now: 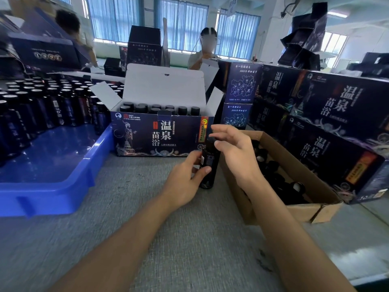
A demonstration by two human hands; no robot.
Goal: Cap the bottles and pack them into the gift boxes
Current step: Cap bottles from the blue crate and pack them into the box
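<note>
Blue tray [63, 186], left: uncapped bottles [42, 106] stand in rows at its far end. Centre: open gift box [147, 135] on the grey table [168, 228], with capped bottles [155, 108] upright inside. Just in front of its right corner, the left hand [185, 180] grips one bottle [208, 165] upright. The right hand [235, 152] hovers at its cap [211, 140], fingers curved; whether they pinch it cannot be told. Right: cardboard box [305, 209] of loose caps [273, 167], then stacked closed gift boxes [336, 114].

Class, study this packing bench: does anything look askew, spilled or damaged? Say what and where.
Far right, behind the stacked gift boxes, a pile of dark cartons lies tumbled at odd angles. Nothing looks spilled.
</note>
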